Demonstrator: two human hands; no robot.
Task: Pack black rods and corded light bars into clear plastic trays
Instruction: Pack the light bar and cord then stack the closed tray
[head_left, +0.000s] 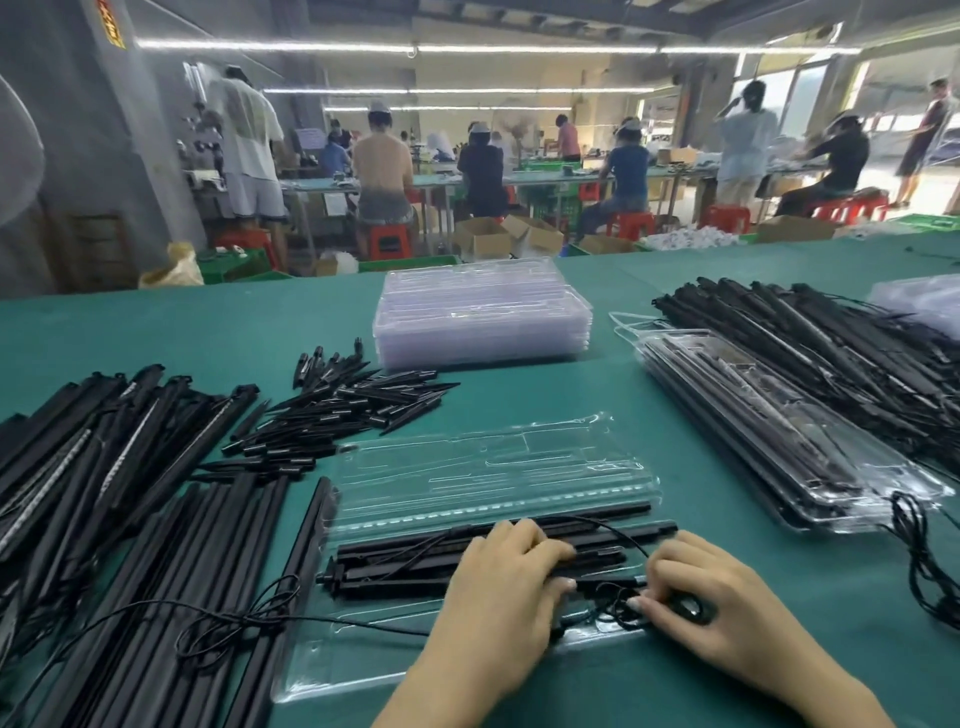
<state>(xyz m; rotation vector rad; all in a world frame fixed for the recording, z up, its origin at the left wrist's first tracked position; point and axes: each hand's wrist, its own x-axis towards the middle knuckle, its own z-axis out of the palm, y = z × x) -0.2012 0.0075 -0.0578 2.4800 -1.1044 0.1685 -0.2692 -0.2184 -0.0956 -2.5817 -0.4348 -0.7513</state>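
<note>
A: Item one, the open clear tray (467, 467)?
B: On the green table (208, 332), straight ahead of the person, hinged flat. Black light bars (415, 561) lie lengthwise in its near half; one more bar sits just beyond them.
A: Hands?
B: Left hand (498, 582): fingers curled over the bars in the tray, pressing down on them. Right hand (711, 608): fingertips pinching the thin black cord (618, 613) bunched at the bars' right end. The two hands are near each other, not touching.
A: Loose stock?
B: Long black rods (171, 561) heaped at left, touching the tray's left edge; a cord trails over them. Short pointed stakes (343, 410) piled beyond the tray.
A: Tray stock?
B: Stack of empty clear trays (483, 317) further back, centre. Filled trays (769, 431) at right, beside another heap of corded bars (831, 343)
</note>
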